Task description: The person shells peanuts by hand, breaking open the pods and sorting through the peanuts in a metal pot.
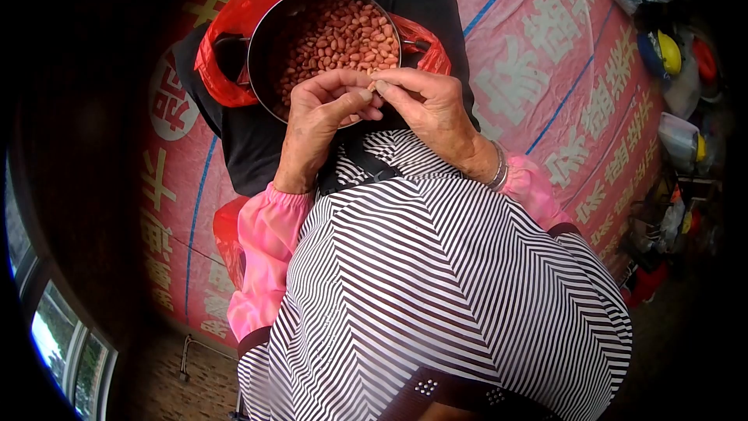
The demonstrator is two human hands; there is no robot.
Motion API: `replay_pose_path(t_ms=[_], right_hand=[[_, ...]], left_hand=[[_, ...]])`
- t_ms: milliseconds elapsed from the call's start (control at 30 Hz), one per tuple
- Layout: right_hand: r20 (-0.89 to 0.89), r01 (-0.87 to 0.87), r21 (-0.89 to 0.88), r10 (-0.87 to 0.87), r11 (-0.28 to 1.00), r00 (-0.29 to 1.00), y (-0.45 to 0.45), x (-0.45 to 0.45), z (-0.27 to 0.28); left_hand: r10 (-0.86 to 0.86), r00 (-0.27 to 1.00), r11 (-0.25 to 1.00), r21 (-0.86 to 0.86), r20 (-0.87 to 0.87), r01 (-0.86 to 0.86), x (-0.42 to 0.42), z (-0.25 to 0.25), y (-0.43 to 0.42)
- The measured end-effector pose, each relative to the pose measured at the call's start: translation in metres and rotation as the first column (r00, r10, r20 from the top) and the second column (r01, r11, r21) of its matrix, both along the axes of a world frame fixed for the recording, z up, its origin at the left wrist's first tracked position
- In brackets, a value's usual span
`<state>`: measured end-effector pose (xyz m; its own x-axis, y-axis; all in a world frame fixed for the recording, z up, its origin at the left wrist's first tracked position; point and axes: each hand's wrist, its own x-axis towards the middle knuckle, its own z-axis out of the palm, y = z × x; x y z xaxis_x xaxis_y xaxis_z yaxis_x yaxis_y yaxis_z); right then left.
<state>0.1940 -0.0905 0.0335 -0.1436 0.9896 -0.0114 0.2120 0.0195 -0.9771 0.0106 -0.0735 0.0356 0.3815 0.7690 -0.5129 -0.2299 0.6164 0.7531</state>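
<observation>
A dark round pot [251,70] full of reddish peanuts [351,35] rests at my lap, with a red plastic bag [226,19] around and behind it. Over the pot's near edge, my left hand [327,109] and my right hand [425,105] meet at the fingertips. Both pinch a small light-brown piece [372,86], which looks like a peanut and is mostly hidden by the fingers. Pink sleeves cover both forearms, and a bracelet circles my right wrist.
A pink-red printed sheet [506,78] spreads over the floor. Bags and a yellow item [668,53] lie at the far right. Another red bag [228,234] is beside my left sleeve. A striped garment [436,265] covers my front. A window [70,343] shows at lower left.
</observation>
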Motion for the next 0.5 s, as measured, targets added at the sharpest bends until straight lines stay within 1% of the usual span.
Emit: replay_pose_path(t_ms=[100,233,333,433,500], right_hand=[[0.016,0.001,0.014,-0.002,1.000,1.000,0.0004,-0.0002,0.0003],[0.014,0.000,0.003,0.000,1.000,1.000,0.0000,-0.0006,0.0024],[-0.076,0.001,-0.097,-0.008,0.995,0.997,-0.0005,-0.0015,0.0012],[-0.213,-0.035,-0.206,-0.010,0.978,0.977,0.0001,-0.0009,0.0018],[-0.255,-0.041,-0.237,-0.021,0.971,0.967,-0.0004,-0.0007,0.0010]], left_hand=[[0.005,0.999,1.000,-0.011,0.038,-0.005,-0.0008,-0.0027,0.0003],[-0.005,0.999,1.000,-0.012,0.041,0.005,-0.0016,-0.0049,0.0002],[-0.002,0.998,0.999,-0.037,0.065,0.005,-0.0027,-0.0054,0.0004],[0.007,0.996,0.999,-0.054,0.088,-0.002,-0.0030,-0.0069,0.0006],[0.014,0.994,0.998,-0.068,0.104,-0.007,-0.0031,-0.0068,0.0007]])
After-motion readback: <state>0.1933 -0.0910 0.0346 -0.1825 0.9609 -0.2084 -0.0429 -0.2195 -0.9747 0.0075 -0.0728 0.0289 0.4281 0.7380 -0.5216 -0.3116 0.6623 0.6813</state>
